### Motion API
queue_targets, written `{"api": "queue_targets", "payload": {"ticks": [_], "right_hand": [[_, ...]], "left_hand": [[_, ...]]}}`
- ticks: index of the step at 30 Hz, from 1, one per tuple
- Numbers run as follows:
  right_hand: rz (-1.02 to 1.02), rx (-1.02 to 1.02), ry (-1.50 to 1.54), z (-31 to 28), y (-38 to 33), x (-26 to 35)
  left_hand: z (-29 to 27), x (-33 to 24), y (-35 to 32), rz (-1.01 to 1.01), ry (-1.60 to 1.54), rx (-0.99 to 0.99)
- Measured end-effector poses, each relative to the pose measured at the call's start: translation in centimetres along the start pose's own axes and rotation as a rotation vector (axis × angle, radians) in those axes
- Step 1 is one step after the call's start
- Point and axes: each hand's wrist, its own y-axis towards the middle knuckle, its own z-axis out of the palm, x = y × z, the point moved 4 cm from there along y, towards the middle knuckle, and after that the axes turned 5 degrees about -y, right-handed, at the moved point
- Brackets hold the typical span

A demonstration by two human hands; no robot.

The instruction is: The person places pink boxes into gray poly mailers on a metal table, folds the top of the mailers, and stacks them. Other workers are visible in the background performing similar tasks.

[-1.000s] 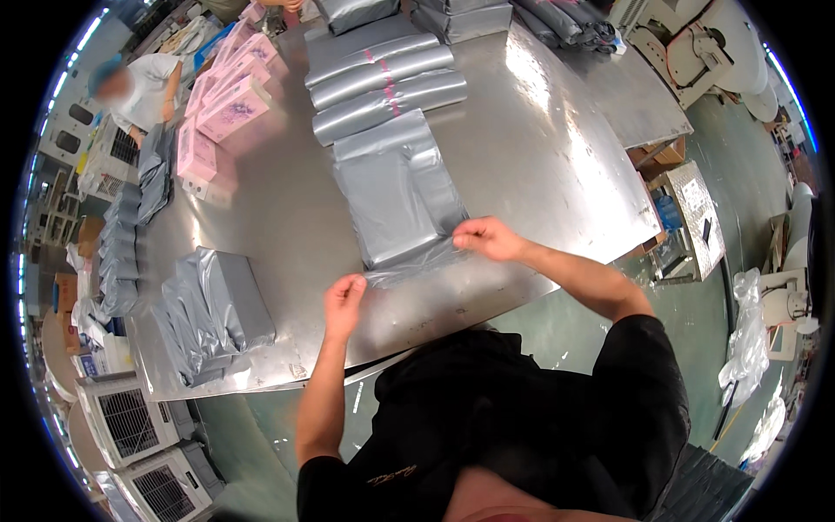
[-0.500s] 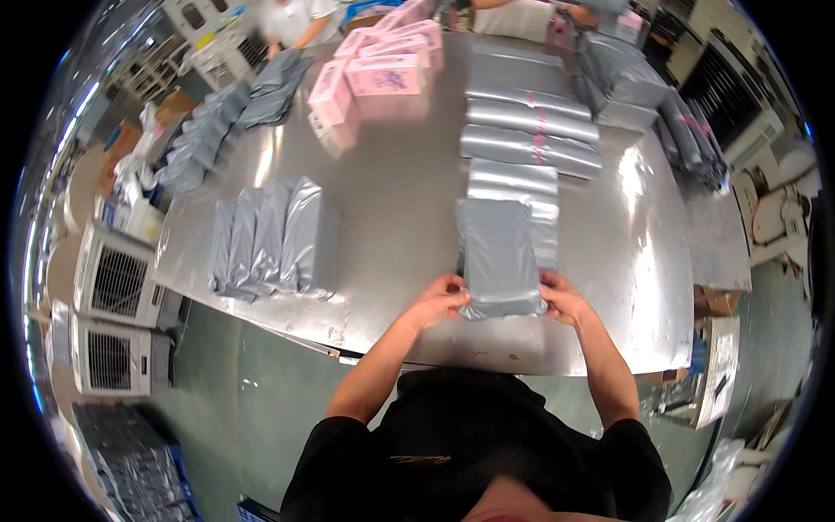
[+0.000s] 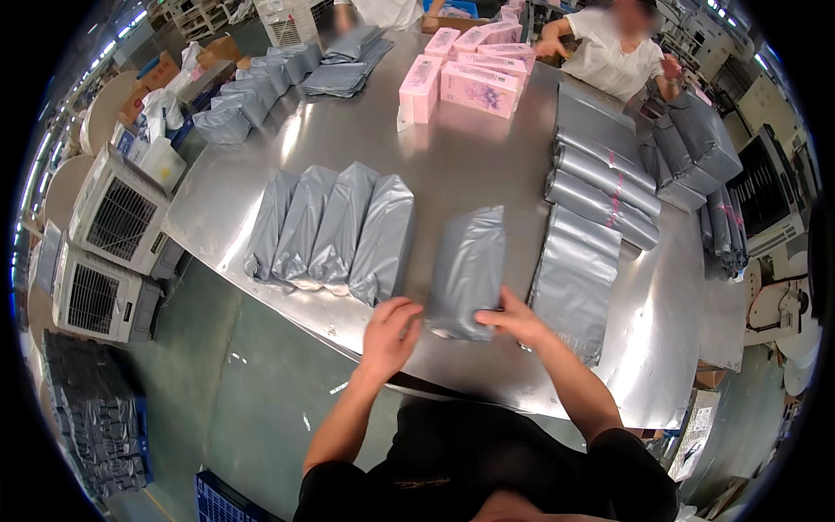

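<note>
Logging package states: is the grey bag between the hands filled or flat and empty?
Filled: the grey bag bulges like a block, unlike the flat bags beside it. Both hands grip its near end.

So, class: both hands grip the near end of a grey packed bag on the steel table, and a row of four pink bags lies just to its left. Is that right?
One thing is off: the colour. The head view shows that the row of four bags is grey, like the grey packed bag held by the left hand and right hand on the steel table. The pink things are boxes at the far side.
</note>
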Motion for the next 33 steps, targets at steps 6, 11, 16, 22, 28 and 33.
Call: {"api": "queue_targets", "payload": {"ticks": [6, 11, 16, 22, 28, 33], "right_hand": [[0.087, 0.064, -0.28, 10.8, 11.4, 4.2], [-0.019, 0.333, -0.345, 15.3, 15.2, 5.7], [-0.403, -0.268, -0.749, 0.3, 29.0, 15.1], [-0.486, -0.582, -1.626, -5.8, 44.6, 29.7], [-0.618, -0.676, -1.469, -5.0, 42.2, 27.7], [-0.598, -0.604, -0.333, -7.1, 20.7, 23.7]], "left_hand": [[-12.1, 14.0, 8.4, -0.227, 0.754, 0.087], [-18.0, 20.4, 8.2, -0.358, 0.744, 0.256], [-20.6, 21.1, 7.4, -0.35, 0.706, 0.192], [-20.1, 20.6, 6.9, -0.354, 0.729, 0.207], [-20.5, 19.5, 6.4, -0.382, 0.709, 0.151], [-12.4, 8.8, 10.7, -0.047, 0.205, 0.01]]}}
